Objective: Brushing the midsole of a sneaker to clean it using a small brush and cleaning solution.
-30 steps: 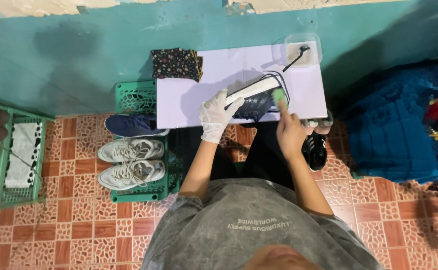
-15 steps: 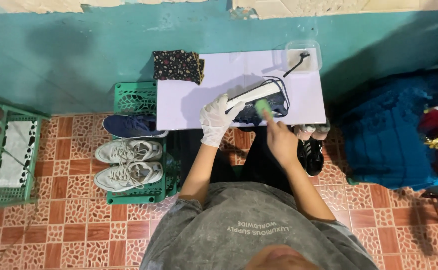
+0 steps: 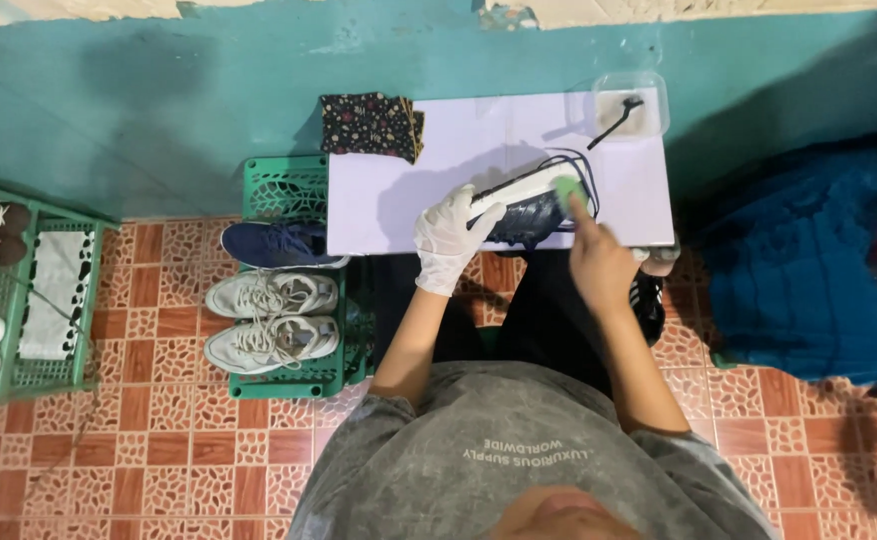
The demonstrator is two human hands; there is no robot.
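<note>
Navy shoe (image 3: 531,212) under gloved left hand (image 3: 447,238) — green sponge (image 3: 566,189) at right-hand fingers (image 3: 581,208)

Home shoe-cleaning corner: crated sneakers (image 3: 271,318)

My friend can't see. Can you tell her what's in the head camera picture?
A seated person's gloved left hand holds a dark sneaker on a white board, while the bare right hand presses a green sponge to it. Pale sneakers sit in a green crate beside them.

Dark navy shoe (image 3: 529,212) with white sole, on its side on the white board, green sponge (image 3: 566,188) against it
</note>
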